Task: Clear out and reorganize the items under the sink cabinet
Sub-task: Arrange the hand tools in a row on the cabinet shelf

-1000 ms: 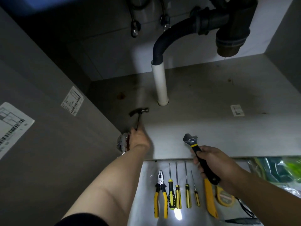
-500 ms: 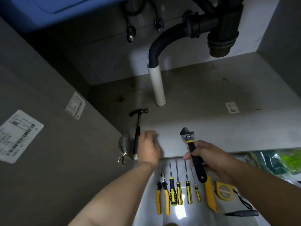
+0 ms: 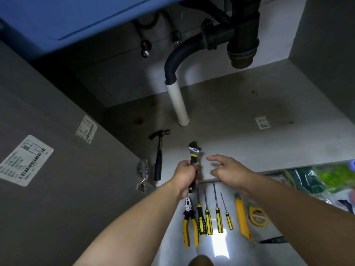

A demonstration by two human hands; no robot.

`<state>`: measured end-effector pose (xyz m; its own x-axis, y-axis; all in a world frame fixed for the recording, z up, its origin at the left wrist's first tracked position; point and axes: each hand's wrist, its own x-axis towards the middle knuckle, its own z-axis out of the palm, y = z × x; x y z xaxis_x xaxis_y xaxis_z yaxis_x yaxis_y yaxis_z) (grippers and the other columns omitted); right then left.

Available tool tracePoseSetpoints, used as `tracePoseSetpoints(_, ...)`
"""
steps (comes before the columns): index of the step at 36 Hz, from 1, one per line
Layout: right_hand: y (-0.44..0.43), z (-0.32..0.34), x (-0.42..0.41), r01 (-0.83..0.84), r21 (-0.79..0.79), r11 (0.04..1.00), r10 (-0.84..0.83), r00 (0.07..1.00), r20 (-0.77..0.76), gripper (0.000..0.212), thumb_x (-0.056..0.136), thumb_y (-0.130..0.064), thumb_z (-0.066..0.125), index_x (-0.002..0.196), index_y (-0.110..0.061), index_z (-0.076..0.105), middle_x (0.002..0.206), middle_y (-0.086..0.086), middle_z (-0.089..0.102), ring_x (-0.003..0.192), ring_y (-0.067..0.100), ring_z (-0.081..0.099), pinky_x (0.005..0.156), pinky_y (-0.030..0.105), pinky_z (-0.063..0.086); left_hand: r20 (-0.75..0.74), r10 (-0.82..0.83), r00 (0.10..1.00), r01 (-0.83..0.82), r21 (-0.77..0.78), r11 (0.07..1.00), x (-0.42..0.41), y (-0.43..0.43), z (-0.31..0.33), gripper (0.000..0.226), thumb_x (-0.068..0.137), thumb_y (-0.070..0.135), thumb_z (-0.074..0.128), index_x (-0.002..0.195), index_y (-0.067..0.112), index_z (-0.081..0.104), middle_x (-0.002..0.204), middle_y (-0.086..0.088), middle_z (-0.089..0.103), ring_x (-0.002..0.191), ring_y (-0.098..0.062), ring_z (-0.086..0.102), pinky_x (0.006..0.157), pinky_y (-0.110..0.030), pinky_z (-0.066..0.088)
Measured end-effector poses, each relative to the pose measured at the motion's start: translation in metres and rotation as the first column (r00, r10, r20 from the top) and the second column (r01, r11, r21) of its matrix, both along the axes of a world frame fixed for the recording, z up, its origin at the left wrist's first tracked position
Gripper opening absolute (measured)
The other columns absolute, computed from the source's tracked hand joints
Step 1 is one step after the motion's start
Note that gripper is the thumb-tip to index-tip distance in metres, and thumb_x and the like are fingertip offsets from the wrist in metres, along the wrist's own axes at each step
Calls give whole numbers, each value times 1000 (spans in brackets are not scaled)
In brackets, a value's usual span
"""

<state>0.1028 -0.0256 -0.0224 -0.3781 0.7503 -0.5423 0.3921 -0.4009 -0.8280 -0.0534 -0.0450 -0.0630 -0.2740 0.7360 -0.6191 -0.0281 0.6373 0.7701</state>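
Left grip (image 3: 185, 175) curls round the black handle of the adjustable wrench (image 3: 194, 150), held upright over the front edge of the cabinet floor (image 3: 249, 143), while the right grip (image 3: 228, 169) hovers spread and empty just beside it. Laying the wrench parallel to the hammer (image 3: 159, 160) by the left wall would likely keep things tidy. The white drain pipe (image 3: 177, 104) and door hinge (image 3: 143, 169) crowd that corner, and pliers (image 3: 189, 221), screwdrivers (image 3: 208, 219) and tape measure (image 3: 257, 215) wait outside.

White pipe (image 3: 177, 104) w/ black hose (image 3: 172, 62) atop; barcode label (image 3: 26, 160) at left.
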Motion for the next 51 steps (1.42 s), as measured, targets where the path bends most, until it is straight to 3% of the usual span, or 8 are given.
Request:
tracePoseSetpoints(5,-4,-9,16,-68,-23,997,68,997,40,44,95,-8,54,131,-32,57,110,4,58,78,14,57,65,25,48,-344,27,938,-47,-51,998,-34,22,-21,18,100,25,54,103,10,64,85,-12,63,70,-25,55,60,-30,39)
tracePoseSetpoints(11,-4,-29,23,-6,-125,992,14,998,56,36,96,0,49,124,-19,61,88,11,62,66,18,56,54,22,43,-528,82,845,-102,-9,995,-63,45,-44,28,93,2,52,116,5,66,108,-24,69,104,-39,66,91,-43,52)
tracePoseSetpoints(22,4,-50,27,30,-182,983,-25,999,33,23,96,-4,53,111,-14,67,84,11,64,66,19,60,63,29,48,-634,-5,774,-19,-32,999,-83,63,-63,48,91,2,51,136,17,57,118,-19,67,112,-37,63,102,-42,51)
tracePoseSetpoints(32,1,-47,14,-19,-198,980,31,998,58,24,98,-3,51,118,-9,63,90,14,63,69,19,59,61,25,46,-814,-103,572,120,-41,992,-81,46,-66,58,87,-4,51,144,5,45,138,-22,44,124,-38,49,109,-34,38)
tracePoseSetpoints(38,-9,-48,14,-3,-181,984,14,998,58,21,97,-7,54,114,-12,66,90,11,66,71,19,60,65,27,49,-836,-86,542,202,30,979,-73,22,-66,69,80,-7,51,147,3,44,139,-21,43,125,-37,44,112,-31,33)
tracePoseSetpoints(42,-15,-52,11,1,-182,983,15,996,87,21,97,-8,56,112,-16,67,85,7,67,64,16,61,63,26,49,-938,0,346,320,118,940,-53,-23,-77,46,84,7,64,127,20,53,125,-6,46,114,-25,47,98,-37,45)
tracePoseSetpoints(46,-26,-60,9,-57,-157,986,80,986,147,23,95,-4,55,112,-14,67,84,8,65,60,15,58,61,25,49,-888,-131,441,377,51,925,-27,-86,-108,29,89,19,64,109,28,46,110,5,45,101,-16,49,89,-36,50)
tracePoseSetpoints(51,-44,-77,15,-204,-63,977,213,948,234,21,93,-3,53,104,-15,66,85,1,61,65,17,61,71,33,53,-727,-281,627,166,-227,960,-13,-131,-142,35,91,33,66,118,21,47,121,-3,46,113,-27,51,91,-48,50)
